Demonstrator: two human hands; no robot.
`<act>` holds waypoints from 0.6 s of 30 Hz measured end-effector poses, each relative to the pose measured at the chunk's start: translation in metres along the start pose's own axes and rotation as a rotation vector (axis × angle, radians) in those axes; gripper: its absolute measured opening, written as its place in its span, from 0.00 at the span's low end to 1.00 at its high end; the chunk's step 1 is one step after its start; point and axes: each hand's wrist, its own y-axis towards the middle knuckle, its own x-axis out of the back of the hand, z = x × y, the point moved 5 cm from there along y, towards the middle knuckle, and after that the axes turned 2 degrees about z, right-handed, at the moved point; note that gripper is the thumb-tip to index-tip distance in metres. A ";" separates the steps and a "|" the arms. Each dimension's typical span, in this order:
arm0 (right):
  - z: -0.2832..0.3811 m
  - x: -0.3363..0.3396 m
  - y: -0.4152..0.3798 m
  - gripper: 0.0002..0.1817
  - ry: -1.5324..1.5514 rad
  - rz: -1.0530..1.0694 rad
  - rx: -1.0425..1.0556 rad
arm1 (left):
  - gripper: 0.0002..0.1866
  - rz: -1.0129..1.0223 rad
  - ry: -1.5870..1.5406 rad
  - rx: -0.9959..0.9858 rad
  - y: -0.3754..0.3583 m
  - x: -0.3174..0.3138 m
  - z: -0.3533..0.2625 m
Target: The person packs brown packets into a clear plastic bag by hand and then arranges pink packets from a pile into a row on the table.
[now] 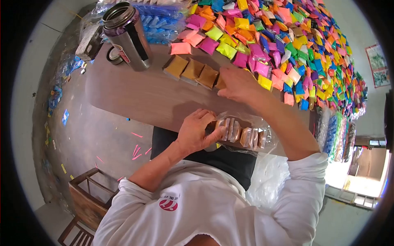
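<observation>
My left hand (199,129) is closed at the left end of a clear plastic bag (269,133) near the table's front edge, its thumb against the packets inside. Several small brown packets (246,137) stand in a row in this bag. Farther back, my right hand (240,84) is closed over the brown packet (221,83) at the right end of another row, its fingertips partly hidden. The rest of that row, several brown packets (193,70) in clear wrapping, leans side by side on the brown tabletop (135,96).
A large heap of colourful packets (283,49) covers the back and right. At the back left stands an open steel flask (131,41), its lid (115,55) beside it. Bundled blue packs (160,24) lie behind. A wooden stool (88,192) is on the floor at left.
</observation>
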 end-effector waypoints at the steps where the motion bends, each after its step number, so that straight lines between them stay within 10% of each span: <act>1: -0.001 -0.011 0.001 0.22 -0.029 -0.051 0.012 | 0.16 0.009 -0.009 0.003 -0.001 0.000 0.001; 18: 0.001 0.003 0.024 0.34 0.230 -0.184 -0.004 | 0.17 -0.023 0.010 -0.046 0.000 -0.001 0.001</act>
